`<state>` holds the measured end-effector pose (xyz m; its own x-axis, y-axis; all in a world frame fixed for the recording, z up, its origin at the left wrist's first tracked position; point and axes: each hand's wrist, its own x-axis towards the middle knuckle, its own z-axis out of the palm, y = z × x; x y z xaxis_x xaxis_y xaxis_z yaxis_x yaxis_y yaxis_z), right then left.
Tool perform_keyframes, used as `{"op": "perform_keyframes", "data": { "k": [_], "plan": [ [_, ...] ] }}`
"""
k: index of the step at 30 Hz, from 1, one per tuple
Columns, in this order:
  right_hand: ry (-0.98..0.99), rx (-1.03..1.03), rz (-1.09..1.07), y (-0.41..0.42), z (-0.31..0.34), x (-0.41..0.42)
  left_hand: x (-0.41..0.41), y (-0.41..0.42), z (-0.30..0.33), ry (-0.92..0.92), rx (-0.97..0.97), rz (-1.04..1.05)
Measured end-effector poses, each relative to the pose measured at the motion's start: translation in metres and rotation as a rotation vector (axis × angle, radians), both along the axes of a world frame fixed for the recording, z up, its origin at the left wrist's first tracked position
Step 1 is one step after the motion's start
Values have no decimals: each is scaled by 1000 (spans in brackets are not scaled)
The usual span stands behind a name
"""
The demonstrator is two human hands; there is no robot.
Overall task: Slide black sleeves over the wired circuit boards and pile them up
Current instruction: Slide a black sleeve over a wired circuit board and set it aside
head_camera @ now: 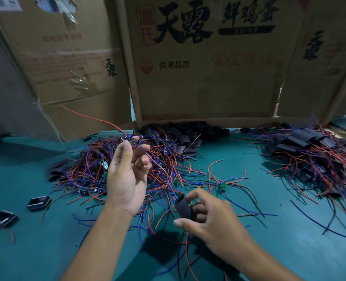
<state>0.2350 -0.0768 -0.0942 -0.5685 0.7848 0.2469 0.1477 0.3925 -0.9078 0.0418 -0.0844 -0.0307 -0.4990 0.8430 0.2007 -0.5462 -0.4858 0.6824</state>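
Note:
My left hand (127,175) is raised above the heap of bare wired boards (99,169) and pinches one wired circuit board (131,141) at its fingertips; its red and blue wires trail down toward my right hand. Lower and to the right, my right hand (206,218) holds a black sleeve (183,207) upright between thumb and fingers, its open end facing the wire tips. Loose black sleeves (190,132) lie heaped at the back centre. A pile of sleeved boards (306,147) sits at the right.
Everything lies on a teal table (36,240). Cardboard boxes (208,67) stand along the back edge. Two small black rectangular parts (38,202) lie at the left front. A stray green board (223,187) and loose wires spread across the middle.

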Motion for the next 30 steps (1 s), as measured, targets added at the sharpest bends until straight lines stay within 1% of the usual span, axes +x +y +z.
{"op": "perform_keyframes", "data": {
  "k": [6,9,14,19,25,30],
  "plan": [
    [36,-105,-13,-3,3,-2,5,-1,1,36,17,-6],
    [48,-125,-30,-3,4,-3,12,-2,1,39,19,-29],
    [15,-8,-81,-1,8,1,32,-3,-7,61,-16,-123],
    [7,109,-201,6,17,8,50,-4,-18,97,-59,-222],
    [-19,139,-281,15,15,14,45,-3,-15,27,-54,-188],
    [-19,122,-355,20,13,16,39,-4,-13,18,-51,-149]
  ]
}}
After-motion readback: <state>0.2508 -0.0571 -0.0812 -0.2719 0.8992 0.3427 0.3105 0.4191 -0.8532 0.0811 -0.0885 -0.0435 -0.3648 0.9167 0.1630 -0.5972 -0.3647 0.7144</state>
